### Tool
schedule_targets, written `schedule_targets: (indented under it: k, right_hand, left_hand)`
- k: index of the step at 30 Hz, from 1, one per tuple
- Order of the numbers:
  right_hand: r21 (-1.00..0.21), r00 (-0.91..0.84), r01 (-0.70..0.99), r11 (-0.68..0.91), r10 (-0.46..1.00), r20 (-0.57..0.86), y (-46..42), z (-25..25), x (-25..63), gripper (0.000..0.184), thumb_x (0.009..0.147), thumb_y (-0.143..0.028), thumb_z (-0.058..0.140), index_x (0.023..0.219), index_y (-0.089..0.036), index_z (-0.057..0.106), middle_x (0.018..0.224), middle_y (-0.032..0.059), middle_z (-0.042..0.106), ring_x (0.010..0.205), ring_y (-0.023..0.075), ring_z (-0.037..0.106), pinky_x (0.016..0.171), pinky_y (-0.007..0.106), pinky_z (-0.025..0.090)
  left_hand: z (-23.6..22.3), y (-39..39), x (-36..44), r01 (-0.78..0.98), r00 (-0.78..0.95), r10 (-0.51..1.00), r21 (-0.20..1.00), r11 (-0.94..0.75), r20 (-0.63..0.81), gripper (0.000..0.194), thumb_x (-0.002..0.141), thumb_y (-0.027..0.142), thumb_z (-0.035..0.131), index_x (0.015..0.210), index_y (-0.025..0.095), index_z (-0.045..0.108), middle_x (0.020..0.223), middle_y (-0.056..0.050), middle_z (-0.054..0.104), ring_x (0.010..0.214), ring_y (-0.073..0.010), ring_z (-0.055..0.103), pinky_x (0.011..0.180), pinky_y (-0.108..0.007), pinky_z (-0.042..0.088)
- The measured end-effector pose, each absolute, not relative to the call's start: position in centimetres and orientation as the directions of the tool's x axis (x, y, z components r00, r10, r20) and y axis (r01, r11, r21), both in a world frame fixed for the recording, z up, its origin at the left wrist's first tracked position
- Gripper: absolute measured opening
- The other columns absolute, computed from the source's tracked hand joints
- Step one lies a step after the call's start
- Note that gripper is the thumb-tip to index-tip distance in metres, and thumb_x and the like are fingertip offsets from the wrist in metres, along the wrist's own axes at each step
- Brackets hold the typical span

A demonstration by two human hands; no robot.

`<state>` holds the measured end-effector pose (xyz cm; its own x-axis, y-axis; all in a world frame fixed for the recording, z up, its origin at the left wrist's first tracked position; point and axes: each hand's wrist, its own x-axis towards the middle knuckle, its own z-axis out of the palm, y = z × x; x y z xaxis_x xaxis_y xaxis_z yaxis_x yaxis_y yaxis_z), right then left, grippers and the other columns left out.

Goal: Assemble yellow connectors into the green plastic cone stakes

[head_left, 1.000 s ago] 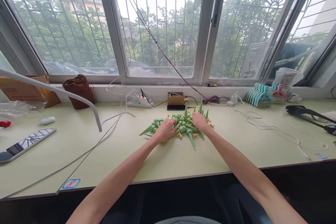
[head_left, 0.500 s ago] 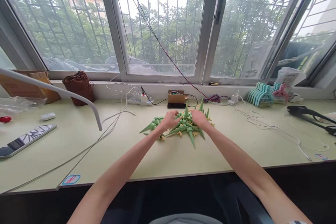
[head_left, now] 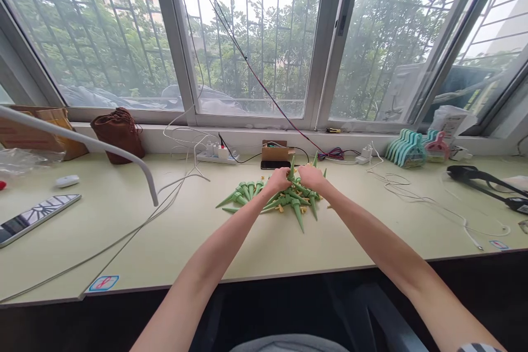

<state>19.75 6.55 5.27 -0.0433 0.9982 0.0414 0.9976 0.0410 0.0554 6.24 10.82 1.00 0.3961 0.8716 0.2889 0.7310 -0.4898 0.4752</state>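
A pile of green pointed plastic pieces [head_left: 297, 212] with small yellow parts [head_left: 281, 208] among them lies on the pale table [head_left: 264, 253]. My left hand [head_left: 279, 179] is at the back of the pile, fingers closed around the lower end of an upright green spike [head_left: 292, 165]. Close beside it on the right, my right hand [head_left: 311, 177] has its fingers bent together over the pile; what they pinch, if anything, is hidden. Another group of green pointed pieces [head_left: 243, 192] lies left of the pile, partly behind my left forearm.
Behind the pile are a small open cardboard box [head_left: 275, 151] and a dark phone [head_left: 275, 165]. A power strip [head_left: 218, 156], teal hangers [head_left: 406, 148] and black glasses [head_left: 474, 176] stand along the back and right. A grey curved arm [head_left: 136, 157] crosses the left side, above white cables [head_left: 175, 190].
My left hand has moved right, to the upright spike and closer to my right hand. My right hand has shifted slightly left. The whole view has turned a little.
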Motion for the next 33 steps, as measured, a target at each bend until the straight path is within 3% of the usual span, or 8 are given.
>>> schedule_targets:
  k: [8, 16, 21, 25, 33]
  right_hand:
    - [0.067, -0.087, 0.995, 0.079, 0.989, 0.118, 6.2, 5.4, 20.0, 0.029, 0.089, -0.004, 0.054, 0.113, -0.013, 0.068, 0.112, 0.0186, 0.066, 0.104, 0.0241, 0.068, 0.081, 0.027, 0.05]
    - [0.046, -0.095, 0.995, 0.087, 0.969, 0.23, 6.6, 7.1, 19.8, 0.023, 0.098, -0.019, 0.049, 0.112, -0.013, 0.067, 0.116, 0.019, 0.062, 0.1, 0.0249, 0.068, 0.08, 0.028, 0.048]
    - [-0.063, -0.027, 0.996, 0.056, 0.921, 0.389, 6.9, 10.4, 21.1, 0.029, 0.101, -0.027, 0.044, 0.11, -0.012, 0.066, 0.11, 0.0179, 0.066, 0.097, 0.0245, 0.067, 0.077, 0.027, 0.045]
    - [-0.136, -0.045, 0.982, 0.134, 0.854, 0.519, 7.3, 12.9, 21.9, 0.03, 0.101, -0.025, 0.042, 0.104, -0.011, 0.068, 0.099, 0.0157, 0.07, 0.089, 0.0224, 0.064, 0.075, 0.028, 0.042]
    - [-0.165, -0.15, 0.951, 0.26, 0.859, 0.489, 8.4, 12.0, 20.9, 0.024, 0.096, -0.024, 0.05, 0.089, -0.013, 0.069, 0.086, 0.0105, 0.07, 0.08, 0.0177, 0.059, 0.073, 0.025, 0.038]
  left_hand:
    - [0.5, 10.9, 5.8, 0.752, 0.347, 0.894, 0.485, -0.446, 0.285, 0.02, 0.065, 0.008, 0.063, 0.084, 0.015, 0.065, 0.086, -0.007, 0.069, 0.081, -0.0201, 0.061, 0.068, -0.027, 0.045]
    - [0.5, 10.8, 5.0, 0.741, 0.338, 0.898, 0.509, -0.438, 0.281, 0.014, 0.069, 0.01, 0.065, 0.082, 0.013, 0.066, 0.085, -0.008, 0.069, 0.078, -0.0202, 0.061, 0.066, -0.028, 0.045]
    - [0.5, 10.7, 5.0, 0.71, 0.391, 0.875, 0.512, -0.483, 0.284, 0.014, 0.068, 0.008, 0.065, 0.08, 0.014, 0.068, 0.083, -0.008, 0.069, 0.077, -0.0192, 0.061, 0.066, -0.027, 0.045]
    - [0.6, 10.6, 5.1, 0.693, 0.42, 0.86, 0.508, -0.511, 0.291, 0.016, 0.066, 0.004, 0.063, 0.077, 0.014, 0.069, 0.078, -0.007, 0.068, 0.076, -0.0199, 0.061, 0.066, -0.028, 0.045]
    - [0.5, 10.7, 5.2, 0.665, 0.452, 0.831, 0.499, -0.556, 0.324, 0.021, 0.065, 0.003, 0.062, 0.08, 0.013, 0.072, 0.076, -0.007, 0.069, 0.075, -0.0202, 0.062, 0.069, -0.029, 0.046]
